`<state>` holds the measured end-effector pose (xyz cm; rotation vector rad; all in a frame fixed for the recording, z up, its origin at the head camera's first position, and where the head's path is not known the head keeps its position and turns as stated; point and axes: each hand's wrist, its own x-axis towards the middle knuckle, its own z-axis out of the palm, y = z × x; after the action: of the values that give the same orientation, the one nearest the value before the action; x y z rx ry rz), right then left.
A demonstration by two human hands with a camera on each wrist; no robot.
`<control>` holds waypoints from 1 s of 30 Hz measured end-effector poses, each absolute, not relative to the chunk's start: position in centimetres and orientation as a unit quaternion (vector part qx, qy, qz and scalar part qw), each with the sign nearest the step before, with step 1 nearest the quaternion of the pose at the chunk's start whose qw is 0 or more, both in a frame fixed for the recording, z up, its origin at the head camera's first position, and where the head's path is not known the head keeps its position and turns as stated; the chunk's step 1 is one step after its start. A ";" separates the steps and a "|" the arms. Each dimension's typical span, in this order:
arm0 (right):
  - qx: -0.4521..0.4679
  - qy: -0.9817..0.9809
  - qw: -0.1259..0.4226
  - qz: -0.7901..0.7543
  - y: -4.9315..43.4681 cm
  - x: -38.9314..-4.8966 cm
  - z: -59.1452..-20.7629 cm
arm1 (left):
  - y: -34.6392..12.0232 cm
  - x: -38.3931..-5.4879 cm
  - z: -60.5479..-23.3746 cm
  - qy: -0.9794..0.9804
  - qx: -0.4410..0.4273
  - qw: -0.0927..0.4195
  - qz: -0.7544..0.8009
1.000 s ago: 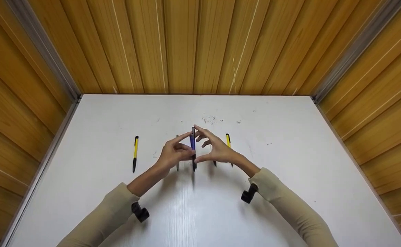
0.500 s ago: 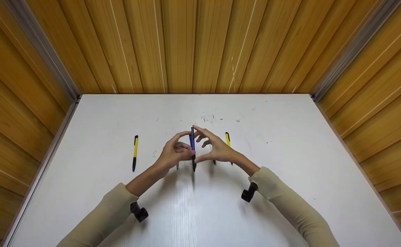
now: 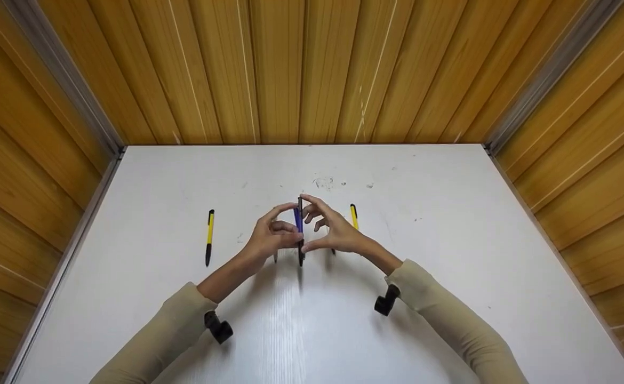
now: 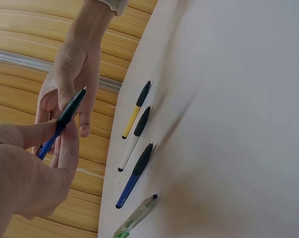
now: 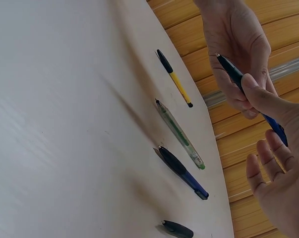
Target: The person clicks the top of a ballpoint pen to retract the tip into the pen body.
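Both hands hold a blue pen with a black grip (image 4: 70,111) above the white table. My left hand (image 3: 267,234) pinches its middle between thumb and fingers, with the index fingertip close to the upper end. From the other side, my right hand (image 3: 338,229) has its thumb on the black grip and its index fingertip at the far end in the head view. The remaining right fingers are loosely bent, off the pen. Beneath, a second blue pen (image 5: 181,171) with a black grip lies on the table, overlapped by the held one in the head view.
Other pens lie in a row on the table (image 3: 312,330): a yellow one (image 3: 209,237) at left, a green-tinted clear one (image 5: 179,134), a clear one with black grip (image 4: 135,139), and another yellow one (image 3: 354,216) at right. Wood-panelled walls (image 3: 301,74) enclose the table.
My left index finger has bent from straight to curved, its tip staying near the pen's upper end. The right hand and the pen are nearly still.
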<state>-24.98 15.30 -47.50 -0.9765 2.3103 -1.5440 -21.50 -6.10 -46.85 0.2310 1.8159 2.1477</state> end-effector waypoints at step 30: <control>-0.321 0.775 0.124 -0.530 16.0 -25.3 -47.1 | -5.3 -21.6 -46.8 0.615 0.069 0.165 0.768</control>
<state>-25.29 16.01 -47.14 -0.9353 2.2590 -1.5451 -21.64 -5.27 -46.82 0.1957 1.7528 2.1883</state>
